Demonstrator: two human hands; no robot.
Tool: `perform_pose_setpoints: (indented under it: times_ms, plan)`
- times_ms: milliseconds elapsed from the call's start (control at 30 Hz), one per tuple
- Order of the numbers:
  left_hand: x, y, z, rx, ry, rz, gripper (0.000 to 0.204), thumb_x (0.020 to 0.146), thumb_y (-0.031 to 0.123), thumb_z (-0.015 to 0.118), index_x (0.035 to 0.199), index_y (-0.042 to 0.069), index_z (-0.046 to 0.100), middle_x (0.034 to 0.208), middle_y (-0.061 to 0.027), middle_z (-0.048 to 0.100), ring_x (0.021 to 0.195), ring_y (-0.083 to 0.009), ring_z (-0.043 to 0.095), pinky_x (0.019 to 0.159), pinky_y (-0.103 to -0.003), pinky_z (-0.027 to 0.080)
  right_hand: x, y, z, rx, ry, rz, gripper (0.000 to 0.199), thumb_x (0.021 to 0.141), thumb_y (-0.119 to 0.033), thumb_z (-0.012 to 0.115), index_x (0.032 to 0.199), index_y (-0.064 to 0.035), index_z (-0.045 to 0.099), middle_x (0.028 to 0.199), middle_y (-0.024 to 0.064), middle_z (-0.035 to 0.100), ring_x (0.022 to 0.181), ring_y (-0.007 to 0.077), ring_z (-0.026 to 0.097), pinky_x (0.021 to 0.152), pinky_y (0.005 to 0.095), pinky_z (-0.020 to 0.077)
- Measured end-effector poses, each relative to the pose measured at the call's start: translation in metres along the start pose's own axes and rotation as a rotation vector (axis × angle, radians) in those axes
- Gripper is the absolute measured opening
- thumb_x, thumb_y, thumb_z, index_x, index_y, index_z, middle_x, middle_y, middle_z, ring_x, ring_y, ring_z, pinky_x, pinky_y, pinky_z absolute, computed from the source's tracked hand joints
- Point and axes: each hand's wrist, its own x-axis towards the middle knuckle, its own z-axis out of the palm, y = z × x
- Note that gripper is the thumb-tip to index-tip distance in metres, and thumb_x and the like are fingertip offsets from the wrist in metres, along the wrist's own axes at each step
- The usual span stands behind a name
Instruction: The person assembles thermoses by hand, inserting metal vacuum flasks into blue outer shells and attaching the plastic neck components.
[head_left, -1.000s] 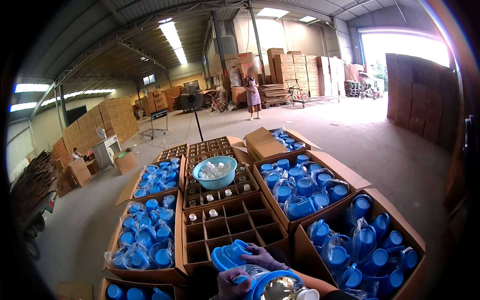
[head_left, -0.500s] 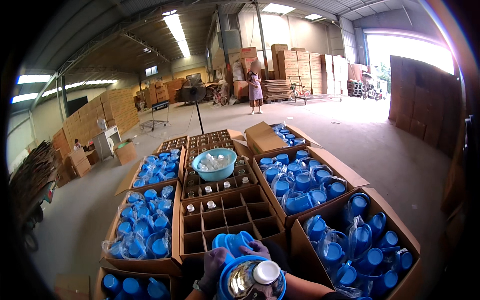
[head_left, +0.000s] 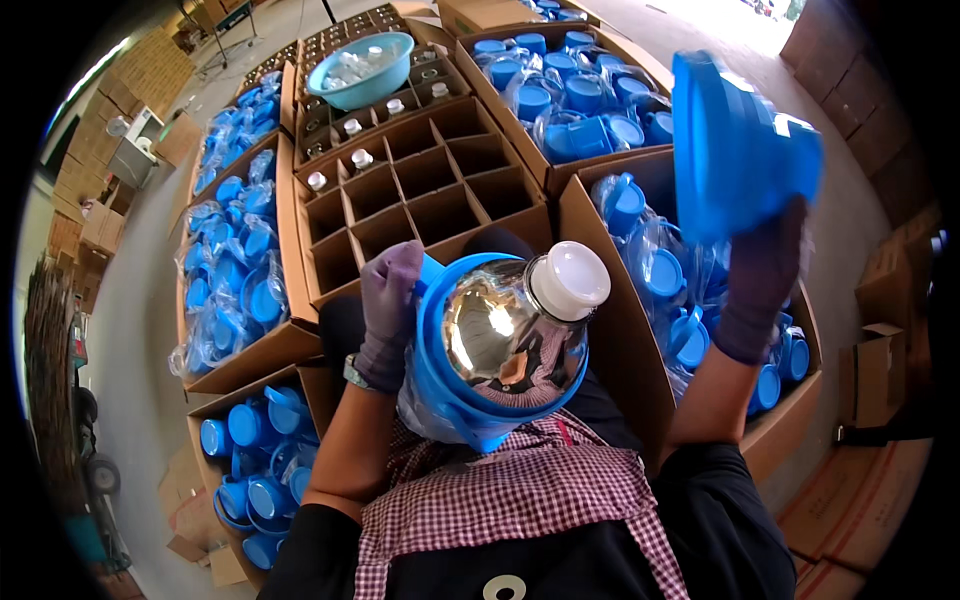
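Note:
My left hand [head_left: 388,300], in a thin purple glove, is wrapped round the handle of a blue thermos casing [head_left: 455,410] at my lap. A shiny silver glass liner [head_left: 490,330] sits inside it, with a white cap [head_left: 572,280] on its neck; the casing leans to the right. My right hand [head_left: 768,265], gloved too, grips a blue stepped plastic thermos part [head_left: 735,150], wide at one end. It is raised over the right-hand carton and somewhat blurred; the hand partly hides its lower end.
Before me stands a divided carton [head_left: 425,215] with two white-capped bottles in its far cells. A light-blue basin [head_left: 362,72] of clear pieces rests beyond it. Cartons of bagged blue thermos parts flank it, at left [head_left: 235,265] and right [head_left: 665,275]. More blue parts [head_left: 262,470] lie lower left.
My view has tipped downward. My right hand has swung up and right with the blue part, away from the thermos. The left hand now holds the casing's handle.

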Motion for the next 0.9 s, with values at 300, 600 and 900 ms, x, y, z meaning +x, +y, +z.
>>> perform_pose_setpoints:
  times_ms: [300, 600, 900]
  plan:
    - [-0.007, 0.001, -0.006, 0.062, -0.057, -0.116, 0.059, 0.101, 0.054, 0.059, 0.088, -0.003, 0.071, 0.073, -0.0034, 0.064, 0.069, -0.0107, 0.058, 0.064, -0.03, 0.048, -0.031, -0.107, 0.114, 0.001, -0.543, 0.094, 0.11, 0.066, -0.048, 0.095, 0.153, -0.0047, 0.043, 0.146, 0.0165, 0.054, 0.137, 0.0339, 0.054, 0.115, 0.0495, 0.045]
    - [-0.018, 0.027, 0.0, 0.159, -0.075, -0.143, 0.063, 0.096, 0.06, 0.057, 0.087, 0.0, 0.07, 0.075, -0.0068, 0.067, 0.069, -0.0135, 0.064, 0.065, -0.028, 0.05, -0.046, -0.112, 0.125, 0.116, -0.723, 0.058, 0.109, 0.07, -0.038, 0.097, 0.155, -0.0006, 0.041, 0.144, 0.0191, 0.056, 0.131, 0.0357, 0.06, 0.112, 0.0442, 0.0477]
    - [-0.026, 0.043, 0.002, 0.154, -0.064, -0.097, 0.057, 0.099, 0.053, 0.056, 0.084, 0.0, 0.071, 0.074, -0.0075, 0.066, 0.068, -0.013, 0.063, 0.065, -0.028, 0.05, -0.023, -0.088, 0.115, 0.223, -0.952, -0.065, 0.119, 0.067, -0.046, 0.098, 0.156, 0.0029, 0.037, 0.147, 0.0254, 0.056, 0.136, 0.038, 0.058, 0.113, 0.0518, 0.0472]
